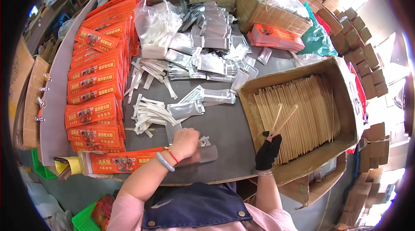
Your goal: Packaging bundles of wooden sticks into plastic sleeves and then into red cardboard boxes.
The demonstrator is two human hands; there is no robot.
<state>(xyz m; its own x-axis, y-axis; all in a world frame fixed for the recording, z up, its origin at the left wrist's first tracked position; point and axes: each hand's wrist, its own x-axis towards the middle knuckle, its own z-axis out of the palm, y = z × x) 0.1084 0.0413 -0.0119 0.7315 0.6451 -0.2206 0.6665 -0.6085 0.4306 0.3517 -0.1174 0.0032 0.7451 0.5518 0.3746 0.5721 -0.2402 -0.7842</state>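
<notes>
Reaches in from the lower edge with both arms, slanting the left forearm [149, 171] up and rightward, extending the right forearm [267, 191] nearly straight ahead. Curls the bare left grip [186, 143], back upward, fingertips hidden beneath. Points the black-gloved right grip [267, 151] away from the body, digits pinched together at the tips.

The grey table [235, 138] holds silvery packets [212, 63] and white strips [151, 114] beyond the left hand [186, 143], and overlapping orange packets [91, 112] to its left. A cardboard box [317, 162] sits beside the right hand [268, 151].
</notes>
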